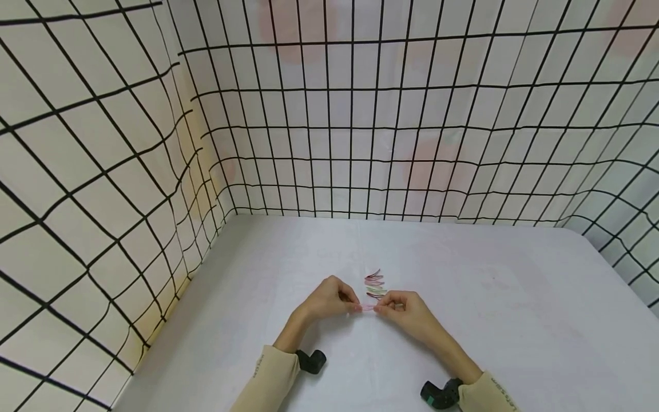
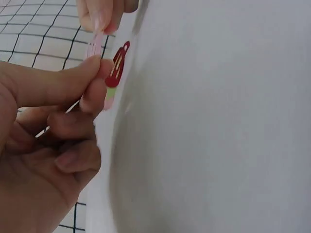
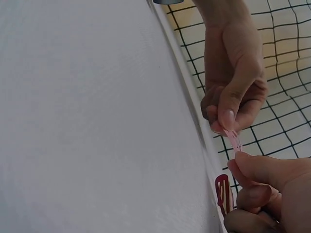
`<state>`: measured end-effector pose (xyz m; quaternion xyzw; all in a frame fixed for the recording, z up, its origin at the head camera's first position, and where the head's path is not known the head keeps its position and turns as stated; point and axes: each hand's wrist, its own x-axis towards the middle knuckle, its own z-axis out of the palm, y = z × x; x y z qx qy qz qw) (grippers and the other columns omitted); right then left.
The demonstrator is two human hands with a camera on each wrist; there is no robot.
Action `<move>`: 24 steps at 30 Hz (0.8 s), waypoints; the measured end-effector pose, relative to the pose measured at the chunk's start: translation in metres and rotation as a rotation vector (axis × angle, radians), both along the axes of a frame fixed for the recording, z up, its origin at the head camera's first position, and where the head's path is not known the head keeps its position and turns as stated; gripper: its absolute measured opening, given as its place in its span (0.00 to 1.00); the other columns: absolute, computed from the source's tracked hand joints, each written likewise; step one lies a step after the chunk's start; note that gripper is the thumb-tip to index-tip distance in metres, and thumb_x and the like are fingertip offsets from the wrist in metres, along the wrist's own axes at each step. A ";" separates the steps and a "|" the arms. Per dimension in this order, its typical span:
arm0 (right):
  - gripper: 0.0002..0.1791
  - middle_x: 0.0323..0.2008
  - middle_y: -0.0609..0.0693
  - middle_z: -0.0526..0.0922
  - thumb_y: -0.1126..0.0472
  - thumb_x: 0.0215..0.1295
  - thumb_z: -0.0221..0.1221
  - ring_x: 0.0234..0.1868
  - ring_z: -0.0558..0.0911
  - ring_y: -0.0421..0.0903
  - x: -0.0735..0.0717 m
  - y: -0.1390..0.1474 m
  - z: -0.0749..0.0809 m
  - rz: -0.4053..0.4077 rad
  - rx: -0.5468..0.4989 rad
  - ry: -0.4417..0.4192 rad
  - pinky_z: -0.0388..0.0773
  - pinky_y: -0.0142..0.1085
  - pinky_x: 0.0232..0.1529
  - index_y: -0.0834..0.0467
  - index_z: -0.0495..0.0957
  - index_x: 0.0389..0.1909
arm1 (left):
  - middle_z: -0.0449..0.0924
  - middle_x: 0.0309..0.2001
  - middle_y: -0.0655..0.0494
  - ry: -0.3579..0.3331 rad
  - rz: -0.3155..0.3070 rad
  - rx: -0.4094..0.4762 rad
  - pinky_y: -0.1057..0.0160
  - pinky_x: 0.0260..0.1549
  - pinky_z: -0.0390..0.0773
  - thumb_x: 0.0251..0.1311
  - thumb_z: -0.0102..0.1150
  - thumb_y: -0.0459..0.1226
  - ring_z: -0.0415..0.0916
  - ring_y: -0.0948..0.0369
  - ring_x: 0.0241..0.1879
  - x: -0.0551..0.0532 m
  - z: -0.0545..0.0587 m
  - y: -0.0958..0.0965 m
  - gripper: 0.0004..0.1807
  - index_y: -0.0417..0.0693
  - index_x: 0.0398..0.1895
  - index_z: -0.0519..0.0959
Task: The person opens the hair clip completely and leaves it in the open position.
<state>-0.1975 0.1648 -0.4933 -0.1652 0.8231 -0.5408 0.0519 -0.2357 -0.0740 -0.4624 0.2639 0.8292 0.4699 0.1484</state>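
A pale pink snap hair clip (image 1: 368, 308) is stretched between both hands, one end in each. My left hand (image 1: 329, 298) pinches its left end between thumb and index finger. The right hand (image 1: 409, 315) pinches the other end the same way. Fingertips cover both ends of the clip, so only its slotted middle (image 3: 234, 141) shows. Just beyond the hands, a short column of several hair clips (image 1: 374, 281) in pink, green and dark red lies on the white table. The dark red clip (image 2: 115, 70) is nearest the hands.
A white cloth covers the table (image 1: 515, 297). Black wire grid panels (image 1: 352, 129) stand along its back and sides, with pale sheeting behind them. Each forearm has a beige sleeve (image 1: 270, 375) and a black wrist device (image 1: 312, 361).
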 end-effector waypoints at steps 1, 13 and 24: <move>0.07 0.30 0.53 0.84 0.62 0.66 0.68 0.23 0.73 0.31 0.001 0.000 0.000 -0.012 -0.003 0.013 0.72 0.26 0.26 0.63 0.85 0.33 | 0.88 0.27 0.48 0.024 0.005 -0.001 0.74 0.24 0.68 0.57 0.73 0.28 0.69 0.71 0.23 0.001 0.000 0.001 0.02 0.36 0.28 0.89; 0.08 0.19 0.46 0.77 0.69 0.59 0.70 0.18 0.65 0.30 0.003 -0.007 0.004 -0.120 -0.036 0.099 0.62 0.26 0.21 0.60 0.84 0.23 | 0.89 0.25 0.47 0.109 0.066 -0.003 0.74 0.24 0.72 0.53 0.72 0.27 0.72 0.72 0.22 0.007 0.004 0.013 0.03 0.37 0.24 0.90; 0.08 0.23 0.48 0.79 0.60 0.63 0.71 0.19 0.67 0.31 0.001 -0.002 0.002 -0.088 0.000 0.007 0.65 0.26 0.22 0.62 0.88 0.35 | 0.89 0.29 0.48 0.085 0.019 -0.025 0.74 0.25 0.72 0.57 0.72 0.28 0.74 0.70 0.24 0.003 0.004 0.006 0.02 0.39 0.28 0.90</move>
